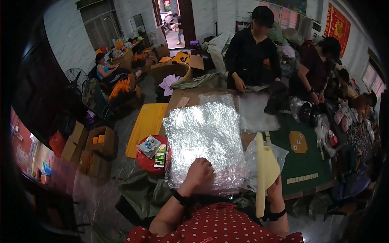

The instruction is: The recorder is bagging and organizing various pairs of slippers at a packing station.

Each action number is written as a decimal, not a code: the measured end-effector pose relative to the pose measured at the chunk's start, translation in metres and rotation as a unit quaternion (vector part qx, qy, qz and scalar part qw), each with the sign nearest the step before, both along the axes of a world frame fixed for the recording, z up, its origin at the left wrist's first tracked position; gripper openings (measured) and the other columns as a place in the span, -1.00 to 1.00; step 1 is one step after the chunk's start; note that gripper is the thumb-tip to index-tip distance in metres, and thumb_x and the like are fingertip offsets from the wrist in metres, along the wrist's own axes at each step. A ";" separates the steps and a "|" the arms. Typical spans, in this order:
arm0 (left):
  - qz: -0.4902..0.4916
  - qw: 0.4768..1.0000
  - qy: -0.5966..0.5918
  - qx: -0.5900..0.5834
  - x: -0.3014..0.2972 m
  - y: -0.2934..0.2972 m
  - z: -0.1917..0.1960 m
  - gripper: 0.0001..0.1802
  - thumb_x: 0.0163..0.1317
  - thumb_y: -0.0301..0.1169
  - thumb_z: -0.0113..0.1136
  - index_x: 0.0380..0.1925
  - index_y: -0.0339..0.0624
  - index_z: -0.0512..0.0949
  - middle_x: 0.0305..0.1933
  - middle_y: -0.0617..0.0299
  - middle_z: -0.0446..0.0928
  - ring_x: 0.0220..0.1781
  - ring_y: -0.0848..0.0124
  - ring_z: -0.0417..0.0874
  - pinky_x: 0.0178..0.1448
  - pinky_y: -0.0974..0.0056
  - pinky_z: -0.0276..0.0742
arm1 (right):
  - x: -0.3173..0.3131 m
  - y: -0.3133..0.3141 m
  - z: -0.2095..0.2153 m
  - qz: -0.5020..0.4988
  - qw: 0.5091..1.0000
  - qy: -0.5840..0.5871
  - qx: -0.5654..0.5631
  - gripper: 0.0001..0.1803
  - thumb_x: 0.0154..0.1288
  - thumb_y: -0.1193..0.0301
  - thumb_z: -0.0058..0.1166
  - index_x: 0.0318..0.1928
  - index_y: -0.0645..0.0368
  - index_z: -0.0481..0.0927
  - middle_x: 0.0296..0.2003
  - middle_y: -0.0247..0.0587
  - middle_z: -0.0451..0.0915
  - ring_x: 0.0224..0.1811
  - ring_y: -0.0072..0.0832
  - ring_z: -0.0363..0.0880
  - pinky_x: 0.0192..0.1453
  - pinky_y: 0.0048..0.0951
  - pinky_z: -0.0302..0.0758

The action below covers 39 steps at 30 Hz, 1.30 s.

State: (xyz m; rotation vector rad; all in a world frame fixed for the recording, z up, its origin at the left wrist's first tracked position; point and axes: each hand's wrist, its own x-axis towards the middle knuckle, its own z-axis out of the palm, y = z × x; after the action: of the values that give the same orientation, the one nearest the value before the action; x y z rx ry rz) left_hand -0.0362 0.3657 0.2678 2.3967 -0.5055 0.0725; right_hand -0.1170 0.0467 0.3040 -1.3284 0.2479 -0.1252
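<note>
A stack of shiny clear plastic bags (202, 129) covers the table in front of me. My left hand (200, 173) rests on its near part, fingers curled down against the plastic; the fingertips are hidden. At the right edge of the stack, my right hand (274, 189) grips a pale yellow hat (268, 166). The hat is held upright, with its long flat brim seen nearly edge-on and its rounded crown to the right. Most of my right fingers are behind it. Loose clear plastic (252, 173) lies beside and behind the hat.
On the left, a red stool (150, 170) bears a phone (160, 156) and a small packet. A yellow board (146, 126) stands beside it. To the right is a green table (302, 167) with tiles. Two co-workers (255, 52) stand across. Cardboard boxes (100, 139) sit left.
</note>
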 end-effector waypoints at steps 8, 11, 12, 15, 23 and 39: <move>-0.003 0.991 -0.095 0.092 -0.003 0.015 -0.018 -0.65 0.09 -0.35 0.19 -0.09 -0.17 0.51 -0.01 0.00 0.53 0.12 -0.02 0.49 0.21 0.00 0.42 | 0.007 0.009 0.014 0.112 0.993 -0.002 -0.035 -0.72 0.38 0.51 0.02 0.06 0.34 0.52 -0.05 -0.23 0.63 -0.03 -0.48 0.60 0.05 -0.43 0.51; 0.003 0.993 -0.077 0.088 -0.005 0.014 -0.013 -0.72 0.12 -0.37 0.17 -0.14 -0.15 0.53 0.00 0.06 0.54 0.07 0.04 0.54 0.13 0.07 0.50 | 0.006 0.004 0.015 0.131 0.989 0.028 -0.056 -0.71 0.38 0.48 0.04 0.05 0.33 0.53 -0.10 -0.27 0.65 -0.07 -0.51 0.60 0.01 -0.45 0.51; 0.012 0.995 -0.069 0.065 -0.007 0.011 -0.012 -0.75 0.12 -0.38 0.17 -0.16 -0.13 0.53 -0.02 0.09 0.54 0.05 0.07 0.56 0.08 0.10 0.52 | 0.006 0.005 0.018 0.132 0.989 0.024 -0.056 -0.71 0.38 0.48 0.04 0.05 0.33 0.53 -0.10 -0.27 0.65 -0.07 -0.51 0.60 0.01 -0.45 0.51; 0.025 0.997 -0.062 0.037 -0.006 0.001 -0.010 -0.84 0.14 -0.40 0.16 -0.24 -0.05 0.56 -0.05 0.15 0.55 -0.05 0.11 0.59 -0.05 0.12 0.55 | 0.003 0.012 0.032 0.143 0.989 -0.001 -0.047 -0.72 0.38 0.46 0.05 0.04 0.32 0.54 -0.16 -0.31 0.65 -0.10 -0.55 0.59 -0.04 -0.47 0.51; 0.083 0.989 -0.110 -0.048 0.007 -0.023 0.021 -0.88 0.11 -0.48 0.18 -0.32 -0.13 0.60 -0.40 0.11 0.59 -0.28 0.03 0.55 -0.15 0.03 0.47 | 0.018 0.029 0.014 0.327 0.942 0.009 -0.069 -0.65 0.35 0.54 0.06 0.14 0.27 0.50 -0.02 -0.32 0.61 0.01 -0.58 0.52 0.12 -0.47 0.45; -0.029 0.989 -0.131 -0.063 0.004 -0.013 0.057 -0.84 0.13 -0.56 0.14 -0.26 -0.18 0.58 -0.05 0.16 0.59 -0.04 0.07 0.54 0.07 0.10 0.48 | 0.028 0.040 -0.019 0.215 0.819 -0.112 -0.520 -0.63 0.17 0.21 0.19 -0.45 0.36 0.59 -0.52 0.12 0.55 -0.41 0.06 0.54 -0.28 -0.05 0.47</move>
State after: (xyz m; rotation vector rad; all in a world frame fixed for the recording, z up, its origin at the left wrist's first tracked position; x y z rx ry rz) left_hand -0.0323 0.3525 0.3251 2.2576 -0.6711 0.3850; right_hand -0.0894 0.0866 0.2846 -2.4077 -0.4053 -0.0229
